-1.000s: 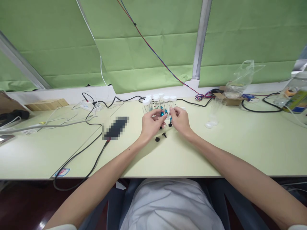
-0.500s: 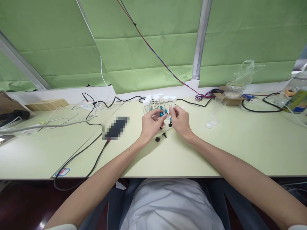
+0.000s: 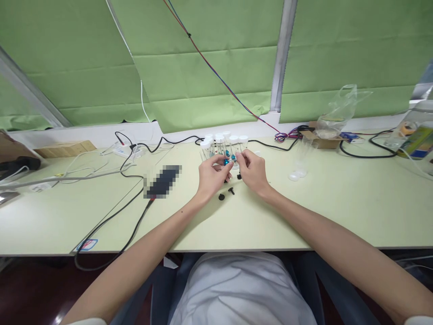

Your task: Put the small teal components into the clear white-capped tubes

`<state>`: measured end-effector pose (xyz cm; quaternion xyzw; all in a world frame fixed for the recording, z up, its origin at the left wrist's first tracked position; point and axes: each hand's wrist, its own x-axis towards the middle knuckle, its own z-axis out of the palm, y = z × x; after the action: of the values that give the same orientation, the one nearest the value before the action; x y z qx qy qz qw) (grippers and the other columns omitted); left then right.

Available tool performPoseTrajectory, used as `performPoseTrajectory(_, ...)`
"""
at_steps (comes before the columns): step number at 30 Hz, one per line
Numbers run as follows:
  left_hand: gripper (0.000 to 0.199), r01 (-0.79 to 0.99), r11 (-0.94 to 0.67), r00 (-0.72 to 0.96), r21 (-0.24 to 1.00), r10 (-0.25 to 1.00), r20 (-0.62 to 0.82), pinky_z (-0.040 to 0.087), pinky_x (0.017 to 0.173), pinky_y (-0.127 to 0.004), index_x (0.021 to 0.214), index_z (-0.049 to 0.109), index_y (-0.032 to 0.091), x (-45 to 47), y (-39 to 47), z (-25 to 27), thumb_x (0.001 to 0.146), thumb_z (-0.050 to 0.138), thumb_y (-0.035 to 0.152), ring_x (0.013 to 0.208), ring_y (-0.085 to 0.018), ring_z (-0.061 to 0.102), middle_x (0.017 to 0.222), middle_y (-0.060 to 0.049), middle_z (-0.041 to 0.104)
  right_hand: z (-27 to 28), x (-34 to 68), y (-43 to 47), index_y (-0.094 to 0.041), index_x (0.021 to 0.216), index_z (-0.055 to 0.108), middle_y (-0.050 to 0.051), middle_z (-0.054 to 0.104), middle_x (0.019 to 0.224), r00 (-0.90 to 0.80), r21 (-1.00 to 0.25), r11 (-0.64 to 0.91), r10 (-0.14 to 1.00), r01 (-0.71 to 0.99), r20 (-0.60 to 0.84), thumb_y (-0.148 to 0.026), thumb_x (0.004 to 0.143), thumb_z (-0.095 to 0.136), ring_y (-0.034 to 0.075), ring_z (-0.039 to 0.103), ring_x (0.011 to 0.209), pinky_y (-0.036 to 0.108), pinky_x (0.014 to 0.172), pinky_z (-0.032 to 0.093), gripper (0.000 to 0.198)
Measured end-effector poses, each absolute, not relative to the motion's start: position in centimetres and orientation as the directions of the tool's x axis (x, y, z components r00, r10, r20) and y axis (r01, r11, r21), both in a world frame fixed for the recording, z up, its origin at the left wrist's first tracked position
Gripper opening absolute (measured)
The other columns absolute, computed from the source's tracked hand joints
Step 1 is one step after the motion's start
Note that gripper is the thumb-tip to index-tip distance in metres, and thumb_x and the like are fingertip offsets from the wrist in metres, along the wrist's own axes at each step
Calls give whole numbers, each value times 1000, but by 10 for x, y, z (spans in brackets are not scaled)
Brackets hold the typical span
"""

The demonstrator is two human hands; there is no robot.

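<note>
Over the middle of the table, my left hand [image 3: 211, 177] is closed in a pinch on a small shiny blue piece [image 3: 226, 161]. Close beside it, my right hand [image 3: 253, 168] pinches at the same spot; what its fingertips hold is too small to make out. Just behind my fingers stand several clear tubes with white caps [image 3: 226, 134], some with blue pieces inside or in front. A black thumbscrew-like part [image 3: 232, 191] and a round black part [image 3: 221, 197] lie on the table nearer me. Another black part [image 3: 239, 176] sits partly under my right hand.
Clear empty-looking tubes [image 3: 300, 158] with white caps lie to the right. Behind them is a cardboard box [image 3: 326, 142] with a plastic bag [image 3: 341, 110]. A pixelated dark device [image 3: 164, 181] with a black cable [image 3: 138, 230] lies left. Wooden blocks [image 3: 66, 149] stand far left.
My right fingertips have shifted very slightly left toward my left ones. Both hands keep their pinch, and the parts on the table stay put.
</note>
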<state>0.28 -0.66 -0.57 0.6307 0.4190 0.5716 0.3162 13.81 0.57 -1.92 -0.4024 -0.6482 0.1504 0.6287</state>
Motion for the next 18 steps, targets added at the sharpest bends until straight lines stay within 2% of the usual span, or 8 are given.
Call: performPoseTrajectory(18,31,162,-443,-13,882,892,451,49,42,-22,83,66,14,3,-6,-5,71,80,38,47,-11,62,73,-1,62,-19,138,6,-23,65,37,-6,36,53,96,-680,644,698,350,710,-37,95,50,11,33,51,27,53,28,36)
